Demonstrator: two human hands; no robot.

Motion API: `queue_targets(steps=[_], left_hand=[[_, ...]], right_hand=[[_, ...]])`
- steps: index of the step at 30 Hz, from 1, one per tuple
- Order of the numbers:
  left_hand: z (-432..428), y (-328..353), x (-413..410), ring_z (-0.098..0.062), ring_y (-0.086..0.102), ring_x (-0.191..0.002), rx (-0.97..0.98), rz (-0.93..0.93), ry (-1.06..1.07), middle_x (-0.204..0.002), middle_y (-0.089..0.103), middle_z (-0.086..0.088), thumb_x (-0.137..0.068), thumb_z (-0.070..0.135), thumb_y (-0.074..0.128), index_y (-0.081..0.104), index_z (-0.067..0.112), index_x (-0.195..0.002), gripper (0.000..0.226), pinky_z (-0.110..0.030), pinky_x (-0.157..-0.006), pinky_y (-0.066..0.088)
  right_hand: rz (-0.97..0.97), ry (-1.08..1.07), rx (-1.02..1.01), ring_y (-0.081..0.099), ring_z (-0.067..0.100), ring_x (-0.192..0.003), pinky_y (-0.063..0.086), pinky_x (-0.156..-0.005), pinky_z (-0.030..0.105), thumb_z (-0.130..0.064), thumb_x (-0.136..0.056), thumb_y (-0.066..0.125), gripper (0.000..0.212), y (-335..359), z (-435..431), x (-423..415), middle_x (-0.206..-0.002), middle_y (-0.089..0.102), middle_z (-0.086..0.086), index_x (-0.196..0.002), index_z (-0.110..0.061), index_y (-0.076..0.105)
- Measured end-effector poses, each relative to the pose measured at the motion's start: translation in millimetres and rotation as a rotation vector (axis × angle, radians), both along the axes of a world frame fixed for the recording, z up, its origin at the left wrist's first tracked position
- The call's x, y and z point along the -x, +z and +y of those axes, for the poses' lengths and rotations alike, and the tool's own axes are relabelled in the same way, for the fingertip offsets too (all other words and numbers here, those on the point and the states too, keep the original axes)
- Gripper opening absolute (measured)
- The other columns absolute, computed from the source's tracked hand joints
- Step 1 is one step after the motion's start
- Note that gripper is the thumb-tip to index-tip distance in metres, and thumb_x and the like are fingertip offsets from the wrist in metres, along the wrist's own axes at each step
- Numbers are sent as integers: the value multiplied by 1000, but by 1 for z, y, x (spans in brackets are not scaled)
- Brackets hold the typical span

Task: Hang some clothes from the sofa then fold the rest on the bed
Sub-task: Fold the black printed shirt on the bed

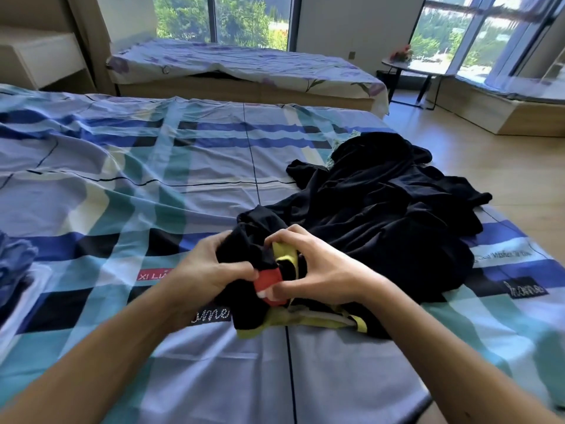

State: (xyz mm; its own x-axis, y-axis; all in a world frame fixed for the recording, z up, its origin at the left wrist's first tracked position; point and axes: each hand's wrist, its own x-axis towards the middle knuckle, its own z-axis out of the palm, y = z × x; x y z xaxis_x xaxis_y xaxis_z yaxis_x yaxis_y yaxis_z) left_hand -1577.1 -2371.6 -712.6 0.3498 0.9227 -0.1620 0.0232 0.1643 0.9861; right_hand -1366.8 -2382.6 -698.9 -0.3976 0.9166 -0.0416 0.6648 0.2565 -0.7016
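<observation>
Black garment with yellow trim (260,313), bunched at near edge of plaid bed (122,185) beside dark clothes pile (382,209), gripped by left hand (203,266) and right hand (318,266): soft, light, limp; judge hem corners best for spreading.

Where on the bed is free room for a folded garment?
Free: the bed sheet between the blue clothes at the left edge and the black pile. Crowded: the right side, under that pile and the held garment.

The single head view looks forward and down, close over the bed (122,185), toward the windows (226,19).
</observation>
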Motion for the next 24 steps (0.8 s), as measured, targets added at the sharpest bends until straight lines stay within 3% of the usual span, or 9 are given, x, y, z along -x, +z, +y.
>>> queue_targets(steps=[3, 5, 8, 12, 15, 17, 19, 21, 24], left_hand=[[8, 11, 14, -26, 57, -72, 9, 25, 71, -81, 65, -14, -39, 20, 75, 71, 7, -89, 52, -30, -61, 46], [12, 15, 22, -26, 55, -68, 5, 65, 97, -81, 62, -17, -38, 20, 73, 67, -2, -94, 60, -27, -54, 46], [10, 22, 25, -16, 53, -46, 10, 111, 128, -65, 57, -11, -48, 7, 65, 65, -1, -86, 39, -20, -39, 42], [8, 28, 30, -13, 53, -43, -13, 177, 144, -58, 60, -5, -51, 7, 60, 65, 6, -78, 28, -18, -37, 43], [16, 31, 42, -11, 54, -41, -33, 189, 259, -59, 58, -6, -51, 10, 61, 62, 8, -79, 28, -18, -38, 44], [26, 32, 55, -11, 54, -41, -43, 202, 343, -60, 58, -6, -60, 7, 67, 61, 8, -85, 26, -18, -38, 44], [33, 35, 73, -13, 55, -40, -63, 197, 451, -55, 58, -5, -74, 0, 63, 60, 8, -81, 11, -18, -38, 43], [40, 40, 94, -22, 55, -48, -49, 190, 585, -63, 57, -11, -70, 8, 64, 58, 10, -76, 8, -23, -42, 42], [79, 2, 167, -20, 57, -50, 23, 242, 763, -79, 56, -18, -54, 29, 68, 57, 7, -79, 36, -22, -39, 48]], right_hand=[[-225, 20, 25, 44, 5, -121, 41, -105, 32, -52, -66, 85, 84, -3, 7, -16, -136, 38, -21, -139, -42, 44], [-384, 8, -32, 35, 6, -116, 34, -104, 34, -40, -69, 84, 82, -7, 13, -21, -139, 36, -16, -140, -39, 44], [-482, -91, -99, 41, 16, -123, 40, -102, 44, -31, -70, 82, 71, -15, 28, -30, -130, 42, -8, -132, -37, 48], [-422, -249, -39, 59, 22, -108, 51, -91, 40, -15, -73, 74, 42, -17, 44, -56, -108, 54, -5, -102, -39, 55], [-336, -442, -46, 67, 25, -91, 52, -76, 33, -8, -77, 67, 35, -11, 48, -82, -93, 67, 1, -83, -40, 54], [-298, -602, -77, 67, 30, -91, 51, -75, 33, -5, -80, 61, 32, -4, 49, -102, -92, 68, 7, -86, -36, 59], [-310, -820, -105, 64, 35, -100, 47, -79, 34, -2, -85, 56, 32, 4, 48, -126, -101, 65, 13, -101, -29, 64], [-297, -1025, -149, 62, 40, -107, 47, -86, 39, -2, -89, 54, 32, 5, 46, -152, -113, 64, 19, -111, -22, 65], [-218, -1134, -201, 59, 42, -110, 48, -95, 42, -4, -88, 55, 31, -3, 42, -174, -123, 61, 23, -113, -18, 66]])
